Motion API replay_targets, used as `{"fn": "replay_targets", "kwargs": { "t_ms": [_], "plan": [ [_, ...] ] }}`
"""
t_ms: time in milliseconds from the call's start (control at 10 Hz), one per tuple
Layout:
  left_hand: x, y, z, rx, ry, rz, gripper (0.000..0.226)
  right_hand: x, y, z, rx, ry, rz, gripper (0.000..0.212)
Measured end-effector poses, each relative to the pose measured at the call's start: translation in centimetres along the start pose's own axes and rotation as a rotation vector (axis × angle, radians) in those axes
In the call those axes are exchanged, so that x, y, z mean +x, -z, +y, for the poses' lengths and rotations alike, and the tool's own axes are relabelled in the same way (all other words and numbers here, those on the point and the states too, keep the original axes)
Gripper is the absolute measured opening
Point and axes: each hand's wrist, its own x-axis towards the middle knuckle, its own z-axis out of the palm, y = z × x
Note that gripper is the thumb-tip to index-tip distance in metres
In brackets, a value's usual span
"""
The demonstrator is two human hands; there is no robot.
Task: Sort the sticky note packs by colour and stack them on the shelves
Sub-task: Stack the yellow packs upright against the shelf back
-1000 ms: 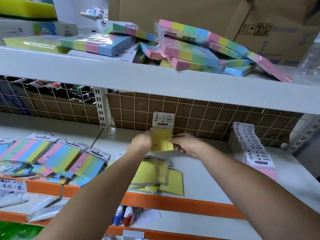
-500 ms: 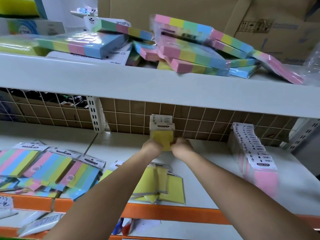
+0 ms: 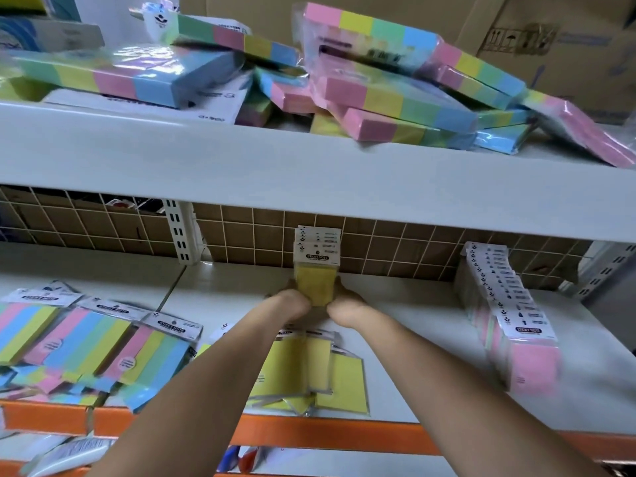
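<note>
White shelving fills the view. The upper shelf carries a loose heap of striped multicolour packs, with brown cardboard boxes behind them, cut off by the top edge. The lower shelf has an orange front rail and a white wire grid at the back over brown card.

On the lower shelf, left: overlapping multicolour hanging packs, blurred toward the front edge. Right: a row of pink packs standing on edge, running from back to front. Centre front: flat yellow packs, partly hidden by the forearms.

At centre back, a small upright row of yellow sticky note packs stands against the grid, headers reading "STICKY NOTE". The left hand and right hand flank the front pack's lower edges and touch it. The fingers lie beyond the knuckles, so whether they curl round the pack cannot be told.

Below the rail, items on the next shelf are too blurred to identify.
</note>
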Motion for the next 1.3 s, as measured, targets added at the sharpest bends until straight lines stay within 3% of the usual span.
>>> {"fn": "replay_targets", "kwargs": {
  "t_ms": [300,400,500,600,700,900,1200,1300],
  "plan": [
    [-0.2,0.5,-0.8,0.150,-0.080,-0.086,0.038,-1.2,0.6,-0.2,-0.040,0.032,-0.028,0.074],
    [1.0,-0.3,-1.4,0.074,-0.033,-0.086,0.036,-1.9,1.2,0.0,0.002,0.030,-0.038,0.073],
    [-0.6,0.4,-1.5,0.022,-0.024,0.000,0.038,-3.0,1.4,0.0,0.026,0.018,0.006,0.061],
    [-1.8,1.1,-1.5,-0.015,0.032,0.067,0.032,-4.5,1.8,0.2,0.061,0.049,0.081,0.027],
    [-2.7,1.6,-2.1,-0.068,0.081,0.138,0.018,-6.1,2.0,-0.2,0.130,0.068,0.129,0.007],
    [-5.4,2.7,-3.8,0.057,0.145,0.284,0.011,-8.7,0.9,-1.9,0.142,0.106,-0.061,0.030],
    [-7.7,1.9,-4.7,0.042,0.121,0.212,0.009,-11.1,0.2,-3.0,0.179,0.027,-0.168,0.055],
    [-8.3,1.8,-4.7,0.027,0.128,0.173,0.011,-11.8,-0.4,-3.8,0.122,0.010,-0.163,0.055]
  ]
}}
